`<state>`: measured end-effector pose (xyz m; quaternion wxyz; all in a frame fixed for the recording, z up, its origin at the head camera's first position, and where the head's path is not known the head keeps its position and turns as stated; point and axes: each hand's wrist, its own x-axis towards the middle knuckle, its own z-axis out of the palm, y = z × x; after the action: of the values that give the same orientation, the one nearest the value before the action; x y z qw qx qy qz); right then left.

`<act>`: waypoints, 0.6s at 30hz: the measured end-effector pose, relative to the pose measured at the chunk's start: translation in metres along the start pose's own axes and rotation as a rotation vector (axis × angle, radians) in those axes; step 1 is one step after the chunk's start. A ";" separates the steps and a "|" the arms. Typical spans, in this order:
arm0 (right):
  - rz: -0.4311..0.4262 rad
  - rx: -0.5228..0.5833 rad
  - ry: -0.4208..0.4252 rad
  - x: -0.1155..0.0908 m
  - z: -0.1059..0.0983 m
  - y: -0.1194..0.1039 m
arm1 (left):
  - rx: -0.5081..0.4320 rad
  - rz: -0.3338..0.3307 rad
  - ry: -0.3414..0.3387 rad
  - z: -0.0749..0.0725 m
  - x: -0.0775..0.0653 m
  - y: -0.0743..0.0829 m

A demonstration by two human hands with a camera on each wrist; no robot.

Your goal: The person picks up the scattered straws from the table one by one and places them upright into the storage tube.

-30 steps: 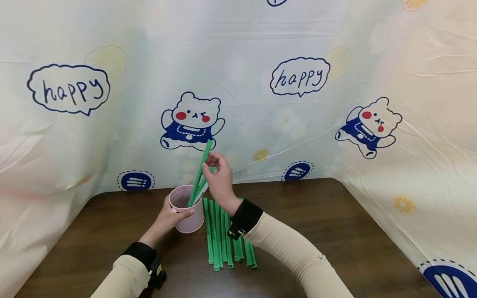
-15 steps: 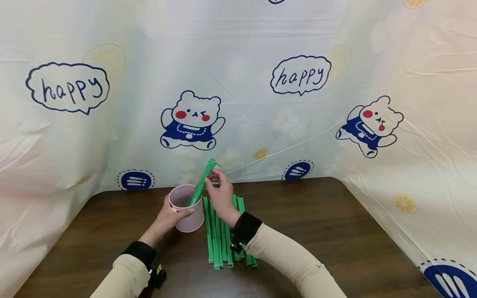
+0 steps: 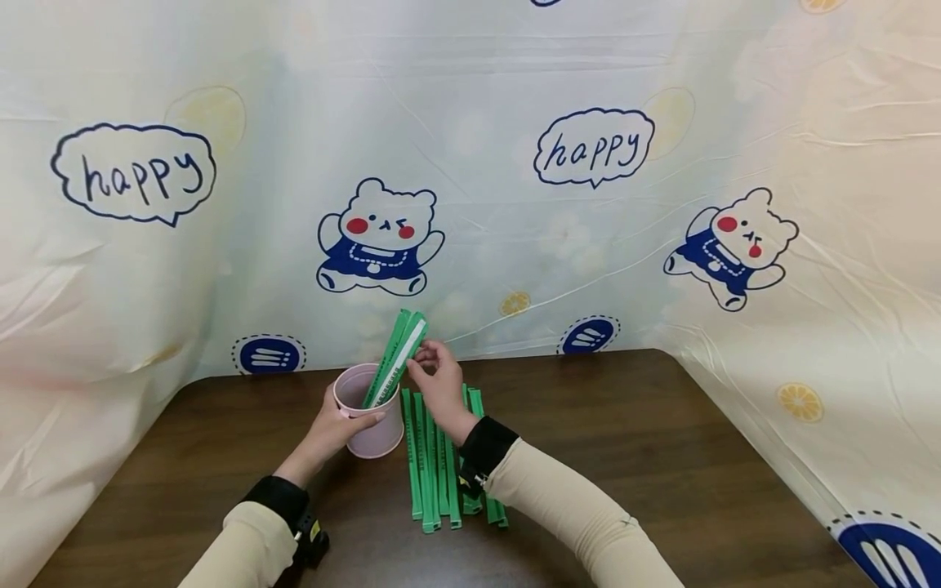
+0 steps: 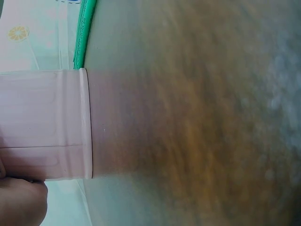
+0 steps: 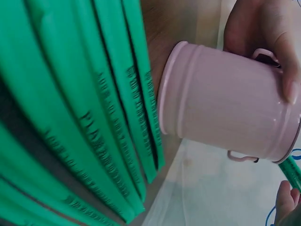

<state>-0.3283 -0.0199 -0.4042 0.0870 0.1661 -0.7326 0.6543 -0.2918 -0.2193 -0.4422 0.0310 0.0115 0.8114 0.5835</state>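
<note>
My left hand [image 3: 332,426] holds a pink metal bucket [image 3: 376,441] at its left side, thumb lying along the rim. The bucket has small looped ears, seen in the right wrist view. Two long, slim green boxes [image 3: 388,359] with printed lettering stand in it, leaning right. The nearer one shows a white side. Just right of them is my right hand [image 3: 443,390], with fingertips right at the edge of the white-sided box. Several more green boxes [image 3: 430,469] lie side by side on the table under my right wrist. In the left wrist view, one green box [image 4: 83,35] shows beside the bucket.
The dark brown wooden table [image 3: 625,457] ends at a far edge just behind the bucket. A pale printed curtain [image 3: 485,204] with bears and lettering hangs behind and around it. Both wrists wear black straps with small cameras.
My right hand has lowered the taller green box deeper into the bucket. Both boxes have since shifted left and turned, exposing the white side. My left hand and the bucket stay put.
</note>
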 end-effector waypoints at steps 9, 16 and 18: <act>0.051 -0.025 -0.024 0.003 -0.027 0.005 | -0.010 0.018 -0.001 0.000 0.004 -0.001; 0.107 -0.179 -0.087 0.010 -0.060 0.018 | -0.023 0.023 0.000 0.000 0.003 -0.001; 0.131 -0.155 -0.118 0.013 -0.070 0.030 | -0.020 0.019 -0.002 0.000 0.004 -0.001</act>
<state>-0.3572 0.0499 -0.4191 0.0133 0.1487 -0.7941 0.5892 -0.2954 -0.2193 -0.4430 0.0266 0.0196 0.8055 0.5917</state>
